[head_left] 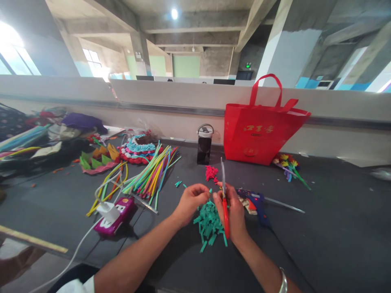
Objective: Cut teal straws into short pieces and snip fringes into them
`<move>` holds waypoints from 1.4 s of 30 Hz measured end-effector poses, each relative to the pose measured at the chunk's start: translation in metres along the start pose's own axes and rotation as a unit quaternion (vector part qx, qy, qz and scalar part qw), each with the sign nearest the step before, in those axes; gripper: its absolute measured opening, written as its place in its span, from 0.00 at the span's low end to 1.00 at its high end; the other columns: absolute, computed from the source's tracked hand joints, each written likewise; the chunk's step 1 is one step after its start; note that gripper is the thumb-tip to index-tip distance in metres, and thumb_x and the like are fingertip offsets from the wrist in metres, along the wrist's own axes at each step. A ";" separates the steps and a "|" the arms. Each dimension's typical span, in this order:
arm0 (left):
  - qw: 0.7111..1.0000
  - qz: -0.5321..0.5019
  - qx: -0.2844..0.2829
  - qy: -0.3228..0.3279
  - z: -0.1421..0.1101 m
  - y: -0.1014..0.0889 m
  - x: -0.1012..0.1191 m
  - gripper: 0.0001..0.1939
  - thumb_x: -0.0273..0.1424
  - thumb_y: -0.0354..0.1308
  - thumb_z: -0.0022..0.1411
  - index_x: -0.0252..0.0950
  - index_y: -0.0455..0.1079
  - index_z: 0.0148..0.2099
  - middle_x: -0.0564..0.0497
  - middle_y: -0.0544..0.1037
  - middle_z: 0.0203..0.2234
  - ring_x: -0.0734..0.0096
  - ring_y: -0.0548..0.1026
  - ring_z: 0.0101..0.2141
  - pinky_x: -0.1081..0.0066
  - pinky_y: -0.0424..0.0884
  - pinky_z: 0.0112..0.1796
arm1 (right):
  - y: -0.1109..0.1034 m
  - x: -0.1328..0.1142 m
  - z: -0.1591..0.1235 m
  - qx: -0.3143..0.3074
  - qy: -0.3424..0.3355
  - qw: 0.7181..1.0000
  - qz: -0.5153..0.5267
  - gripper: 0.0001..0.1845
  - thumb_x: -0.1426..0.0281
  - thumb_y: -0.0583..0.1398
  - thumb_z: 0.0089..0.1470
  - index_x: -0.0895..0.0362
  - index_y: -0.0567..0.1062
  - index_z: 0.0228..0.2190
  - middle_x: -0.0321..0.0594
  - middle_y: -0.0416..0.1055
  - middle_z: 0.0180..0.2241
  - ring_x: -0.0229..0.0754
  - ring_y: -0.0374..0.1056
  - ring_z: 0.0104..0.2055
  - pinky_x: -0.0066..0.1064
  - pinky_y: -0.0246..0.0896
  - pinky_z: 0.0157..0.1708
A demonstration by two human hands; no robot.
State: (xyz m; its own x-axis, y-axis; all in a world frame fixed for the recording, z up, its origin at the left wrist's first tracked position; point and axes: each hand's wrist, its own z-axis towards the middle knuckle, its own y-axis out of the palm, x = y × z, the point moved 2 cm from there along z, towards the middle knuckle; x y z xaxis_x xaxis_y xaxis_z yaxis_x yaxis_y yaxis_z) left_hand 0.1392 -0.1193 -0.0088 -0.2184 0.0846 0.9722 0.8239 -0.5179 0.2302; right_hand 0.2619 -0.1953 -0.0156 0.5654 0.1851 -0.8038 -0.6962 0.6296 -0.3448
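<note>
My right hand (233, 213) is wrapped round a pair of scissors (226, 217) with red handles, its blades pointing up and away from me. Close by on the left, my left hand (192, 201) is closed in a pinch on a small teal strip (210, 191), mostly hidden by the fingertips. Below and between both hands lies a heap of short teal pieces (210, 224). Just past the fingers is a small pile of red pieces (211, 173). A blue glue gun (258, 203) rests beside my right hand, with a clear stick extending from it.
Left of my hands lie a bundle of coloured craft stems (155, 171) and a purple power strip (125, 211) with a white plug and cable. Behind stand a dark bottle (204, 149) and a red bag (259, 130). Craft flowers (288, 165) lie at the right.
</note>
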 end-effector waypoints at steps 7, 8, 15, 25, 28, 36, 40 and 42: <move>0.989 -0.128 0.058 0.042 0.000 -0.003 0.013 0.06 0.30 0.64 0.49 0.34 0.70 0.26 0.55 0.70 0.19 0.78 0.66 0.23 0.77 0.62 0.29 | 0.014 0.006 -0.008 -0.061 -0.059 0.994 -0.075 0.21 0.74 0.55 0.53 0.57 0.67 0.50 0.46 0.73 0.45 0.45 0.71 0.45 0.37 0.68 0.45; 0.988 -0.135 0.059 0.044 0.000 -0.002 0.013 0.07 0.30 0.64 0.49 0.34 0.70 0.26 0.55 0.71 0.19 0.78 0.66 0.23 0.77 0.62 0.29 | 0.015 0.006 -0.009 -0.064 -0.065 0.992 -0.084 0.22 0.75 0.55 0.52 0.57 0.67 0.50 0.46 0.73 0.45 0.45 0.71 0.45 0.38 0.68 0.45; 0.983 -0.169 0.054 0.037 -0.001 0.002 0.010 0.06 0.29 0.65 0.49 0.34 0.71 0.28 0.56 0.72 0.20 0.78 0.68 0.23 0.77 0.65 0.30 | 0.017 0.005 -0.012 -0.061 -0.080 0.985 -0.137 0.20 0.75 0.56 0.52 0.56 0.69 0.49 0.46 0.73 0.44 0.47 0.71 0.44 0.40 0.69 0.44; 0.982 -0.181 0.037 0.032 0.000 0.003 0.006 0.06 0.29 0.64 0.51 0.33 0.71 0.28 0.54 0.73 0.20 0.78 0.69 0.23 0.77 0.65 0.30 | 0.018 0.007 -0.014 -0.061 -0.072 0.987 -0.133 0.20 0.75 0.54 0.52 0.56 0.69 0.48 0.45 0.75 0.44 0.47 0.72 0.44 0.38 0.68 0.45; 0.982 -0.182 0.039 0.029 0.000 0.003 0.007 0.06 0.29 0.64 0.51 0.33 0.71 0.28 0.53 0.73 0.20 0.78 0.69 0.23 0.77 0.65 0.29 | 0.018 0.008 -0.014 -0.077 -0.060 0.989 -0.115 0.20 0.75 0.54 0.52 0.55 0.70 0.48 0.43 0.75 0.41 0.46 0.73 0.43 0.37 0.68 0.45; 0.982 -0.183 0.040 0.023 -0.001 0.004 0.009 0.08 0.30 0.65 0.50 0.33 0.71 0.26 0.54 0.73 0.18 0.78 0.68 0.22 0.77 0.64 0.28 | 0.017 0.012 -0.013 -0.092 -0.050 0.989 -0.101 0.20 0.75 0.54 0.52 0.55 0.70 0.48 0.42 0.76 0.40 0.45 0.74 0.40 0.34 0.68 0.43; 0.983 -0.178 0.040 0.025 -0.001 0.002 0.008 0.08 0.30 0.65 0.50 0.33 0.71 0.26 0.54 0.73 0.19 0.78 0.68 0.22 0.77 0.64 0.28 | 0.017 0.012 -0.013 -0.088 -0.050 0.990 -0.101 0.20 0.75 0.55 0.51 0.54 0.71 0.47 0.41 0.77 0.38 0.44 0.74 0.39 0.33 0.68 0.41; 0.983 -0.176 0.039 0.028 -0.001 0.002 0.008 0.08 0.31 0.65 0.50 0.33 0.71 0.26 0.54 0.73 0.19 0.78 0.68 0.22 0.77 0.64 0.28 | 0.016 0.011 -0.014 -0.085 -0.051 0.991 -0.094 0.20 0.75 0.55 0.51 0.55 0.72 0.47 0.41 0.77 0.38 0.44 0.74 0.39 0.33 0.68 0.42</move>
State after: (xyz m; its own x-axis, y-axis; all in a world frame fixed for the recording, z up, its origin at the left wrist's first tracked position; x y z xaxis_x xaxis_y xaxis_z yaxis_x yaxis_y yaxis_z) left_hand 0.1385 -0.1209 -0.0004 -0.5230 0.1994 0.8287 0.7296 -0.3978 0.5562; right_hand 0.2509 -0.1935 -0.0365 0.7286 0.1576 -0.6666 -0.6335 0.5252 -0.5682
